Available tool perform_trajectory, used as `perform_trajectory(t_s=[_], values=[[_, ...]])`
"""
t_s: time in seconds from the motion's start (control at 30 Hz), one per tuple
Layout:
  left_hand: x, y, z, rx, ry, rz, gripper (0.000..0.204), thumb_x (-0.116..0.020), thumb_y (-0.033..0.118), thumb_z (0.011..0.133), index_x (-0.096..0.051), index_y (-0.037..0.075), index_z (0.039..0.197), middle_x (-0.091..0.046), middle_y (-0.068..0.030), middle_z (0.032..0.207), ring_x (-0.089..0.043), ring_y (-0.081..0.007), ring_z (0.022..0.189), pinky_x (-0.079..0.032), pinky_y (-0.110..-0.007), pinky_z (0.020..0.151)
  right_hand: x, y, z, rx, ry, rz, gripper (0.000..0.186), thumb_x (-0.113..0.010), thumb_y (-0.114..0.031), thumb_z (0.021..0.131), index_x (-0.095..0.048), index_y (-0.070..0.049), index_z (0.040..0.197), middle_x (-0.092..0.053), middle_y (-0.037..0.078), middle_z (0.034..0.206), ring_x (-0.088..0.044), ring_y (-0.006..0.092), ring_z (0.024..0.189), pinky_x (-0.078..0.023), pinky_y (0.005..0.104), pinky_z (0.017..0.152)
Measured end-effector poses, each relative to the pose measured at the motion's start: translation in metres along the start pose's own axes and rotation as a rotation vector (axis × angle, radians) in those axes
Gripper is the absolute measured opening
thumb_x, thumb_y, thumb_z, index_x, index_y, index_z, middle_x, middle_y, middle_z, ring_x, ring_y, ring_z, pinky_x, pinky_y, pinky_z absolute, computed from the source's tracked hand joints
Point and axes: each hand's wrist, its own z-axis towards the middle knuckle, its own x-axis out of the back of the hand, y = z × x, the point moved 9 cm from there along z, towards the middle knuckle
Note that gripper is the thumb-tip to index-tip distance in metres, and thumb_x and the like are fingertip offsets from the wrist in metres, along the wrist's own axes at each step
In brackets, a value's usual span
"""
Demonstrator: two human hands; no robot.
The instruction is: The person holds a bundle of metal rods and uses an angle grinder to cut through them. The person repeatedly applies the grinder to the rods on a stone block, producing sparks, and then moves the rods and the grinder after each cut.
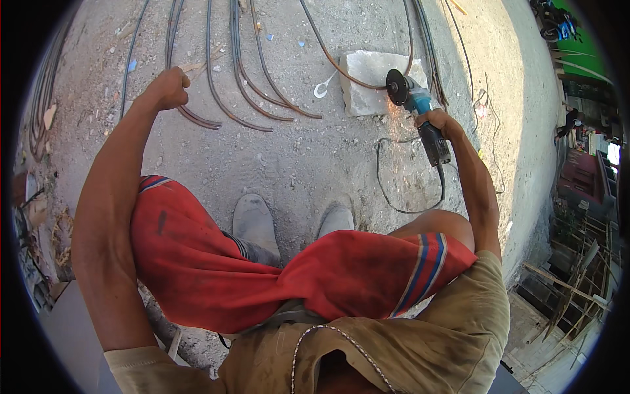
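Note:
My right hand is wrapped around a teal and black angle grinder. Its dark disc meets the end of a curved metal rod, and orange sparks spray down toward me. Beneath the rod and disc lies a pale stone block. Out ahead on the left, my left hand is closed in a fist. Bent metal rods pass behind it; whether its fingers grip anything is hidden.
Several long curved rods lie on the dusty ground between my hands. A black power cord loops below the grinder. A white spoon-shaped piece sits left of the block. My boots are planted near the middle. Wooden poles stand far right.

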Motion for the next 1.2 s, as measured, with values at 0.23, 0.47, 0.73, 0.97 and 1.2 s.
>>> perform_trajectory(t_s=[0.23,0.47,0.73,0.97,1.2], values=[[0.001,0.004,0.0,-0.004,-0.02,0.007,0.029,-0.059,0.003,0.063,-0.065,-0.003,0.091,-0.065,-0.0246,0.091,-0.063,-0.0358,0.091,-0.049,-0.038,0.081,0.001,0.012,0.002,-0.002,-0.019,0.0,0.018,-0.071,-0.015,0.061,-0.066,-0.004,0.074,-0.062,0.006,0.069,-0.058,0.0165,0.054,-0.047,0.0309,0.049],[0.002,0.005,-0.006,0.006,-0.014,0.011,0.03,-0.058,0.003,0.062,-0.065,-0.002,0.091,-0.065,-0.0237,0.09,-0.063,-0.0357,0.09,-0.05,-0.037,0.08,-0.005,0.008,-0.008,-0.022,0.002,-0.033,0.024,-0.071,-0.015,0.06,-0.065,0.0,0.078,-0.061,0.009,0.068,-0.057,0.0172,0.051,-0.047,0.0308,0.048],[-0.002,0.006,-0.001,0.048,-0.136,0.102,0.033,-0.058,0.002,0.062,-0.065,-0.005,0.094,-0.064,-0.0254,0.096,-0.062,-0.0355,0.094,-0.048,-0.037,0.085,0.002,-0.015,0.006,0.048,-0.017,0.015,0.023,-0.07,-0.016,0.06,-0.064,-0.001,0.077,-0.06,0.008,0.066,-0.055,0.0168,0.049,-0.046,0.0305,0.047],[0.003,-0.003,-0.006,-0.034,0.049,0.015,0.016,-0.056,0.002,0.061,-0.062,-0.003,0.075,-0.063,-0.024,0.079,-0.063,-0.0374,0.079,-0.049,-0.041,0.071,-0.001,-0.036,0.013,0.08,-0.038,0.053,0.022,-0.07,-0.016,0.061,-0.066,-0.003,0.078,-0.06,0.007,0.067,-0.057,0.0161,0.053,-0.047,0.0302,0.048],[0.001,-0.002,-0.001,0.01,-0.007,0.041,0.028,-0.057,0.002,0.061,-0.066,-0.003,0.088,-0.065,-0.024,0.088,-0.063,-0.0357,0.089,-0.05,-0.038,0.079,-0.002,-0.03,0.015,0.056,-0.001,0.022,0.025,-0.072,-0.017,0.059,-0.065,-0.003,0.078,-0.061,0.007,0.068,-0.057,0.0174,0.051,-0.047,0.0311,0.047]])
